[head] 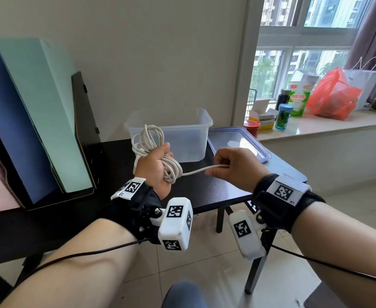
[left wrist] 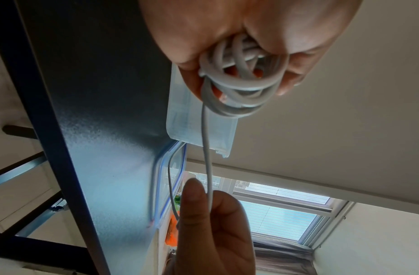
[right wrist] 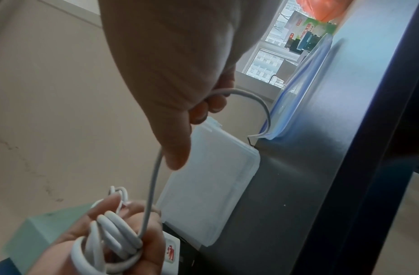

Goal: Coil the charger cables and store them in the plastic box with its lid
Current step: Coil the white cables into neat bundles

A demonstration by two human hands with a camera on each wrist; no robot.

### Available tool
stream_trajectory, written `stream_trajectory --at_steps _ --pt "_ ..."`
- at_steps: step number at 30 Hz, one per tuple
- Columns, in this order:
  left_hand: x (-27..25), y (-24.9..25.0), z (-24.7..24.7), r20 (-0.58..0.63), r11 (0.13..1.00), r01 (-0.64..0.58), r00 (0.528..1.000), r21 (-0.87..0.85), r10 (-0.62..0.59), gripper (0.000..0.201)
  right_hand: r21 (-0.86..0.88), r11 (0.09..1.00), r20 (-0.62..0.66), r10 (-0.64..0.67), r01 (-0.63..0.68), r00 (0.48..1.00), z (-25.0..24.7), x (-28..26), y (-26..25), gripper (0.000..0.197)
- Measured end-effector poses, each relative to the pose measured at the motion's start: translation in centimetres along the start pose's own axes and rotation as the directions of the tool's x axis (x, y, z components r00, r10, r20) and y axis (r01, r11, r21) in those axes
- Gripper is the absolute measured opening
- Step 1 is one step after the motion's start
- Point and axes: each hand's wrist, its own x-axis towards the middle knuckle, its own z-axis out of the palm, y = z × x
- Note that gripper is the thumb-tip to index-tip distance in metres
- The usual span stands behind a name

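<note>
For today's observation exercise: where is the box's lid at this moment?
In the head view the lid lies flat on the black table, off the clear plastic box and just to its right, beyond the right hand, toward the windowsill.

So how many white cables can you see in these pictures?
1: a white cable coiled in the left hand, its loose end pinched by the right hand. Others may be hidden.
</note>
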Motion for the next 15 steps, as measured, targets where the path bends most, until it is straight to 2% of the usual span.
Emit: stream_trajectory --at_steps 3,7,11,15 --pt "-0.2 -0.1 -0.3 -0.026 0.997 -0.03 0.999 0.071 0.032 0.027 -0.037 0.999 0.043 -0.03 0.032 0.999 0.0 -0.3 0.3 0.027" --pt "0.0 0.3 -1.0 -0.082 0.986 -0.025 0.996 0.163 0.038 0.025 -0.097 0.993 0.099 -0.061 0.071 0.993 -0.2 -0.8 0.7 0.009" --pt "0.0 0.5 -1.5 -0.095 0.951 0.008 0.995 0.308 0.023 0.024 0.113 0.992 0.148 0.035 -0.052 0.988 -0.5 -0.9 0.6 0.016" --pt "-1.0 0.0 -1.2 -0.007 0.91 0.015 1.0 0.415 -0.013 0.027 0.246 0.968 0.121 0.02 -0.049 0.992 -0.7 -0.4 -0.7 0.022"
